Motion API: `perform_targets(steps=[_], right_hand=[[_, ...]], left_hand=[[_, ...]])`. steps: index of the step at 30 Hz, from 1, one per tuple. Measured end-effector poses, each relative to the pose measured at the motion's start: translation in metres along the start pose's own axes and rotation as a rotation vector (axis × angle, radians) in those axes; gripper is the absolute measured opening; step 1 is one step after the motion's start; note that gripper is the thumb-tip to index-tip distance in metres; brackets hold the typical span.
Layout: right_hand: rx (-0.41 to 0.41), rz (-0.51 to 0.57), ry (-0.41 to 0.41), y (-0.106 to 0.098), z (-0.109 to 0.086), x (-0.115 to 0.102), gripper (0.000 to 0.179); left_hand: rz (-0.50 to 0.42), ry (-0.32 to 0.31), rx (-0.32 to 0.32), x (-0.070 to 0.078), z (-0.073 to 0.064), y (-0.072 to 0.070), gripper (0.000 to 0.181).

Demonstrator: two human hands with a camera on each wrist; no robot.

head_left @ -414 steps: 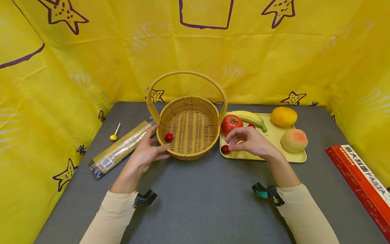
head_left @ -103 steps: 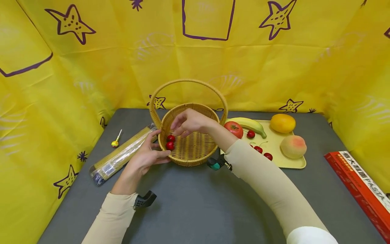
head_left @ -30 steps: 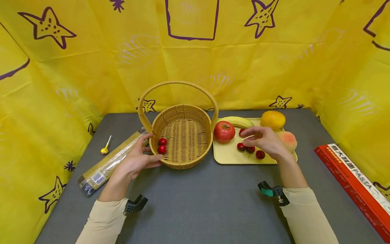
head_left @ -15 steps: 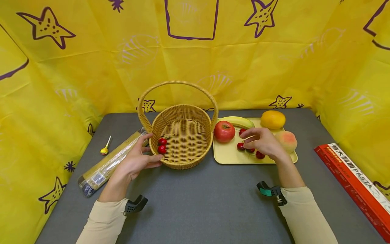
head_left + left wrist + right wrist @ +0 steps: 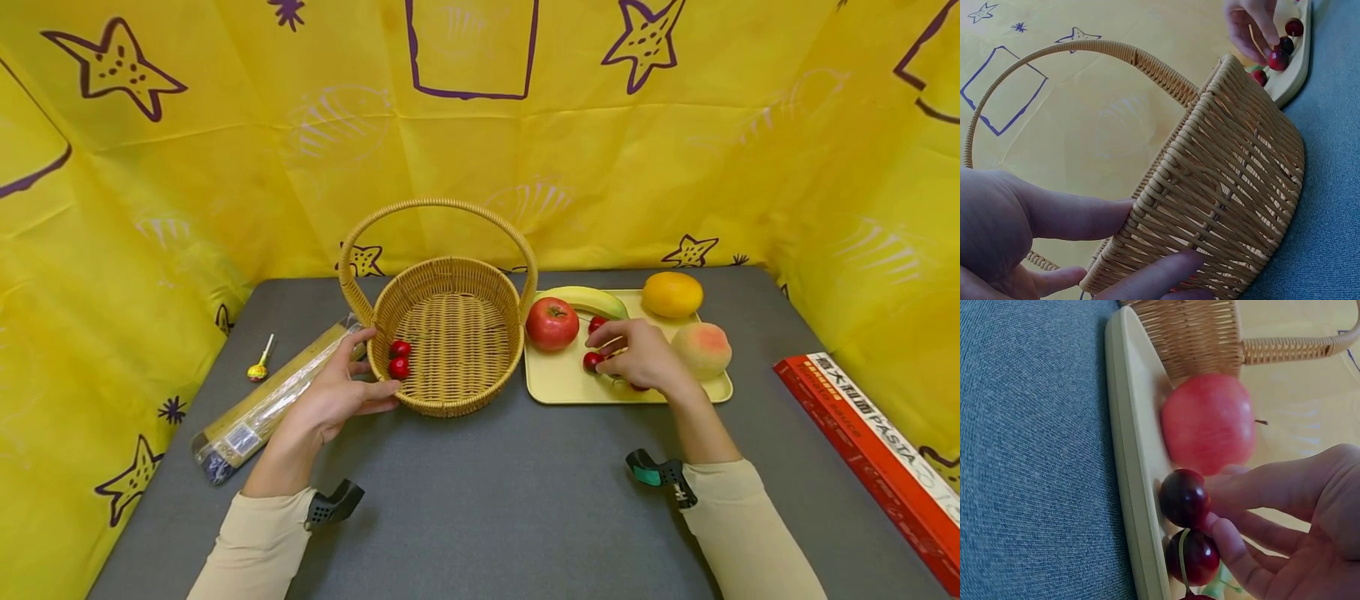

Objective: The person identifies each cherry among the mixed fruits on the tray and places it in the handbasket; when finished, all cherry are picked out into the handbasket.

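Note:
My left hand (image 5: 341, 396) grips the left rim of the wicker basket (image 5: 450, 408), its thumb (image 5: 1085, 215) at the rim and other fingers along the outer wall. Two red cherries (image 5: 399, 358) lie inside at the left. Over the yellow tray (image 5: 555, 387) my right hand (image 5: 641, 354) reaches down among several cherries, thumb and fingers apart. Its fingertips are at the upper side of a dark red cherry (image 5: 1185, 499), which rests on the tray; a firm pinch does not show. Another cherry (image 5: 1194, 556) with a green stem lies beside it. The hand partly covers others.
On the tray are a red apple (image 5: 552, 323), a banana (image 5: 588, 300), a yellow oval fruit (image 5: 672, 294) and a peach (image 5: 703, 350). A long clear-wrapped pack (image 5: 262, 408) and a lollipop (image 5: 258, 367) lie left. A red pasta box (image 5: 862, 442) lies right.
Earlier one cherry was in the basket; now two are. The right hand has gone from over the basket back to the tray, lately moving slightly down and left. The left hand keeps its hold.

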State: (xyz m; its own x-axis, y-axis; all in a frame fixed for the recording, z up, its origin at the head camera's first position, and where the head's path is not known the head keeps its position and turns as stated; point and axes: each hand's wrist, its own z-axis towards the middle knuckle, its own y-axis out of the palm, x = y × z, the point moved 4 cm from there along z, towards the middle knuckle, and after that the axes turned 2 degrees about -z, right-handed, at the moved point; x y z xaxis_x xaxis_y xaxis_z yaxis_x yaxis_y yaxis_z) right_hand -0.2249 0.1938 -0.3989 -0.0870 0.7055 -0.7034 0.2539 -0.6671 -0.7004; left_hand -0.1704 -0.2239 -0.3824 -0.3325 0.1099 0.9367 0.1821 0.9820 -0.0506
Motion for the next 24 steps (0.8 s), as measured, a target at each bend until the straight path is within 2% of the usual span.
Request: perform_targets(steps=[13, 24], right_hand=[[0.031, -0.146, -0.094, 0.007, 0.003, -0.004, 0.031], [0.023, -0.17, -0.146, 0.012, 0.002, -0.012, 0.03]], left_hand=[[-0.003, -0.001, 0.001, 0.001, -0.001, 0.001, 0.098], [-0.003, 0.003, -0.005, 0.001, -0.001, 0.002, 0.098]])
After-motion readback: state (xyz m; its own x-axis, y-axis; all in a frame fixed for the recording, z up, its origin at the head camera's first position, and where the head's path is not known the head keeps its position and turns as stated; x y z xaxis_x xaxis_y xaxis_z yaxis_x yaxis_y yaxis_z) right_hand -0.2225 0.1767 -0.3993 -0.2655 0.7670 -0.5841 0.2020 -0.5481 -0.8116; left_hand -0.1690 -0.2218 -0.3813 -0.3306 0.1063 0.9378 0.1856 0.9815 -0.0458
